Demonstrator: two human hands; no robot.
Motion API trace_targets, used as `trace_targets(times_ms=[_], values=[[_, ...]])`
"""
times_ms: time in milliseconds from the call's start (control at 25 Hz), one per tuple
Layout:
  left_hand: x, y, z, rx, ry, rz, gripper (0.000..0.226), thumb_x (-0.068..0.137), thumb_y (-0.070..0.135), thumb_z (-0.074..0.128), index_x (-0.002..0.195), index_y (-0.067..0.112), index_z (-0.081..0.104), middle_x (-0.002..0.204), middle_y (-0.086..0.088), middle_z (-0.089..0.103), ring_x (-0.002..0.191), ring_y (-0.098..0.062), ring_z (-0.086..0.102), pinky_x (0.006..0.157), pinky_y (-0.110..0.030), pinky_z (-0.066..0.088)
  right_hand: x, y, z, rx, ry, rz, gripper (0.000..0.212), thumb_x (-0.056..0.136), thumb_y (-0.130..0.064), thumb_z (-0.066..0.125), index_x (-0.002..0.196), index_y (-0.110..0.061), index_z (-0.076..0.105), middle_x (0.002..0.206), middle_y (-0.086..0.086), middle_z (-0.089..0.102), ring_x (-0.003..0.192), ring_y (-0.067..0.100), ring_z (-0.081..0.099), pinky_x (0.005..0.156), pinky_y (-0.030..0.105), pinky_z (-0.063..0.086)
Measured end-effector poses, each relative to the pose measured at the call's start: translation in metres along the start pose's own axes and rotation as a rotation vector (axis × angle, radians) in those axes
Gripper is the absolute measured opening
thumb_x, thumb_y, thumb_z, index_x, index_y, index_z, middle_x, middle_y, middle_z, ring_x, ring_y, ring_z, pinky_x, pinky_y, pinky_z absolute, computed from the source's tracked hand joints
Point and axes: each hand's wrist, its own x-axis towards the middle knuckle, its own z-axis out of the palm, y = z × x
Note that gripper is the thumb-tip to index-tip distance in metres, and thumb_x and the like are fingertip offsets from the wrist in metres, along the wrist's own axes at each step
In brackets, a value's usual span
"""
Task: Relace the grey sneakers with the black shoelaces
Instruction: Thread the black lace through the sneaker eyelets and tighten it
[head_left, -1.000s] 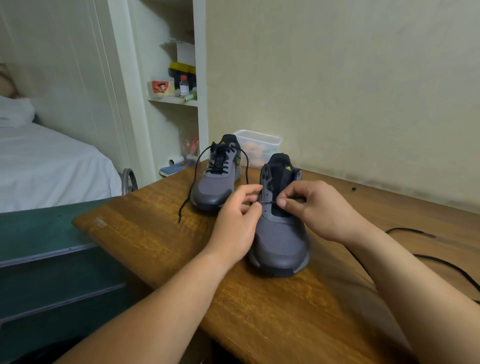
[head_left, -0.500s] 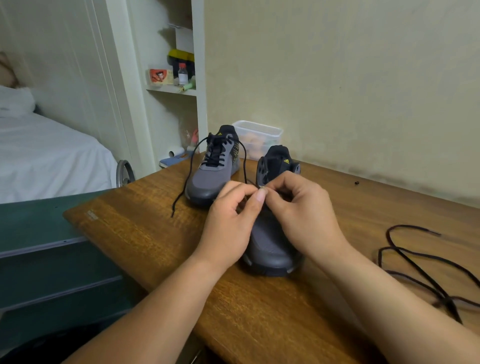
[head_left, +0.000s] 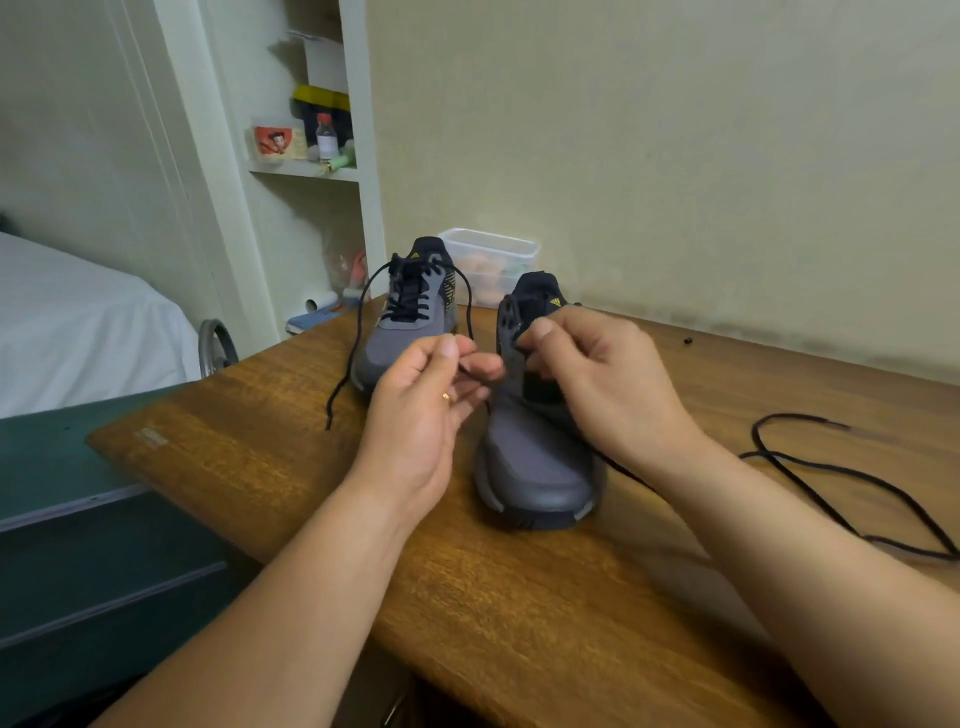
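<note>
A clear plastic tub (head_left: 488, 257) stands at the wall behind the laced far sneaker (head_left: 402, 338) on the wooden counter (head_left: 519, 597). A bed (head_left: 78, 322) lies to the left. The near sneaker (head_left: 535, 467) stands between both hands. The left hand (head_left: 426, 415) pinches an end of the black shoelace (head_left: 841, 475). The right hand (head_left: 602, 384) pinches the sneaker's eyelet edge, and the rest of the lace trails right.

The wooden table (head_left: 519, 597) bears a laced sneaker (head_left: 400, 338), an unlaced sneaker (head_left: 535, 462), a loose black shoelace (head_left: 831, 466) and a tub (head_left: 491, 254).
</note>
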Motion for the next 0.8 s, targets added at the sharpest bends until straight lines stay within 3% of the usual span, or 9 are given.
trace_targets(times_ms=[80,160,240,320,520,800], values=[[0.000,0.002,-0.006,0.056,0.010,-0.039,0.020,0.113,0.019,0.046,0.108,0.010,0.064,0.073,-0.001,0.057,0.070,-0.016,0.063,0.074,-0.032,0.052,0.008,0.008,-0.017,-0.055,-0.063,0.024,0.013,0.102,-0.029,0.063,0.097,-0.027,0.075,0.088,-0.015,0.072,0.086,-0.001,0.064,0.078,0.029,0.051],[-0.004,-0.001,-0.008,0.371,-0.026,-0.009,0.021,0.113,0.018,0.046,0.109,0.013,0.066,0.074,0.003,0.055,0.063,-0.011,0.054,0.070,-0.030,0.045,0.010,0.017,-0.026,-0.194,-0.186,-0.035,0.007,0.096,-0.026,0.072,0.099,-0.031,0.075,0.095,-0.019,0.066,0.094,0.001,0.058,0.083,0.027,0.045],[-0.011,-0.004,-0.008,0.697,-0.065,0.062,0.018,0.112,0.021,0.050,0.108,0.024,0.068,0.084,0.016,0.066,0.073,-0.003,0.060,0.072,-0.022,0.046,0.009,0.023,-0.024,-0.283,-0.267,-0.091,0.011,0.091,-0.030,0.077,0.101,-0.034,0.076,0.103,-0.016,0.060,0.106,0.013,0.050,0.093,0.034,0.042],[-0.015,-0.005,-0.007,0.879,-0.044,0.171,0.013,0.110,0.023,0.054,0.110,0.029,0.066,0.097,0.017,0.069,0.092,0.002,0.064,0.076,-0.015,0.049,0.007,0.025,-0.020,-0.298,-0.275,-0.104,0.017,0.089,-0.033,0.077,0.106,-0.038,0.076,0.108,-0.011,0.058,0.112,0.020,0.046,0.099,0.043,0.042],[-0.017,-0.005,-0.007,0.986,-0.060,0.317,0.009,0.107,0.018,0.058,0.102,0.024,0.062,0.098,0.011,0.066,0.094,-0.005,0.063,0.077,-0.020,0.050,0.006,0.033,-0.016,-0.238,-0.242,-0.112,0.021,0.088,-0.035,0.078,0.107,-0.043,0.077,0.110,-0.011,0.057,0.114,0.021,0.046,0.103,0.049,0.042],[-0.014,-0.008,-0.010,1.147,-0.077,0.531,0.010,0.106,0.012,0.056,0.099,0.017,0.063,0.097,0.008,0.057,0.089,-0.013,0.056,0.075,-0.032,0.047,0.007,0.036,-0.014,-0.204,-0.249,-0.106,0.022,0.088,-0.031,0.079,0.106,-0.044,0.076,0.111,-0.011,0.056,0.116,0.019,0.044,0.103,0.040,0.039]])
